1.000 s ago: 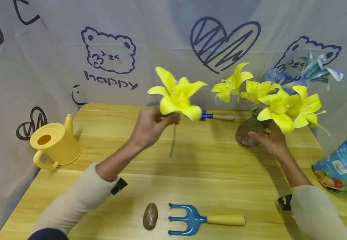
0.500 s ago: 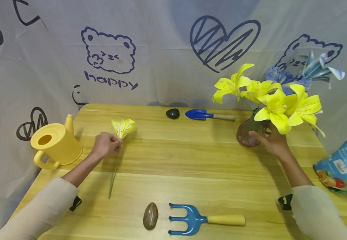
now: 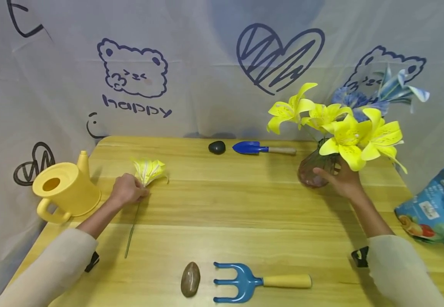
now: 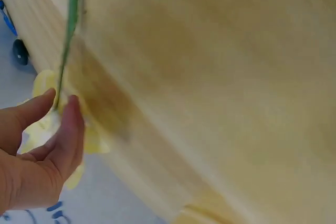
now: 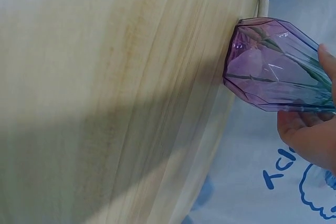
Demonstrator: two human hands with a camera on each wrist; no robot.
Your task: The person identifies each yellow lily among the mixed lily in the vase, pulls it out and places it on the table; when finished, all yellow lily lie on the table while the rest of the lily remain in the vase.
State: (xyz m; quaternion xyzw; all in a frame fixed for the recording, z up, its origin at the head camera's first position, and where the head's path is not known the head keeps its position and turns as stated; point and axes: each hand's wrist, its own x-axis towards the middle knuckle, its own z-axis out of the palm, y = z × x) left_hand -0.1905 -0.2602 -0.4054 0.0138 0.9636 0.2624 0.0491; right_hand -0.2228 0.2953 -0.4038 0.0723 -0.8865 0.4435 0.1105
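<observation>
**While my right hand (image 3: 345, 179) holds the vase (image 3: 311, 170), one yellow lily (image 3: 148, 171) is at my left hand (image 3: 129, 189)**

Fingers: left thumb and fingertips (image 4: 75, 104) look slightly apart in the wrist view, stem running between them; can't tell if they really pinch. Right thumb and fingers grip the vase's upper part from opposite sides.

Lily: bloom just past my left fingertips, stem running back toward me over the table (image 3: 214, 204). Should be light, petals soft, stem springy. Best hold: light pinch right under the bloom, petals left alone.

Vase: smooth and faceted, likely glass, so slippery, breakable, probably top-heavy. Hold the narrower part.

Count:
- 1 lily, left fingers
- 1 vase, right fingers
- 4 yellow blooms (image 3: 346, 137) above right fingers; blue blooms (image 3: 398, 90) behind overlap, no firm count
- 1 watering can (image 3: 72, 189), left of left fingers
- 1 black stone (image 3: 216, 147), 1 trowel (image 3: 247, 147): beyond left fingers, between hands
- 1 brown stone (image 3: 190, 279), 1 hand fork (image 3: 245, 282): nearer me, between hands
- 1 blue pouch (image 3: 436, 204), right of right fingers
</observation>
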